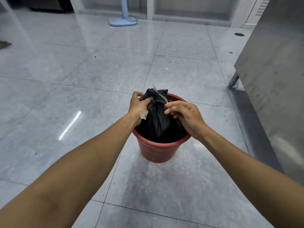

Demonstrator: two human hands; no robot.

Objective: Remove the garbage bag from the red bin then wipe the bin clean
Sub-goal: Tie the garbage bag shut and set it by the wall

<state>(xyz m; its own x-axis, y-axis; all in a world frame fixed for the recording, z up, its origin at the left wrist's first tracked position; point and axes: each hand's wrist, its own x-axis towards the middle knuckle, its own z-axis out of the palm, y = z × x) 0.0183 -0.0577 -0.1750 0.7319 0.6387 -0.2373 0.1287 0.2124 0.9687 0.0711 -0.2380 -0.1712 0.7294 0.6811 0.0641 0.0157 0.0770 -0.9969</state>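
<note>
Tiled floor (82, 66), left hand (137, 104) gripping garbage bag (156, 116)

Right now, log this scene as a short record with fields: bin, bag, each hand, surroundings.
bin: red bin upright on the grey tiled floor
bag: black garbage bag gathered at the top, still inside the bin
left hand: left hand gripping the bag's gathered top, a pale crumpled scrap showing under the palm
right hand: right hand fingers pinching at the bag's neck
surroundings: steel cabinet at right; blue fan base beyond
</note>
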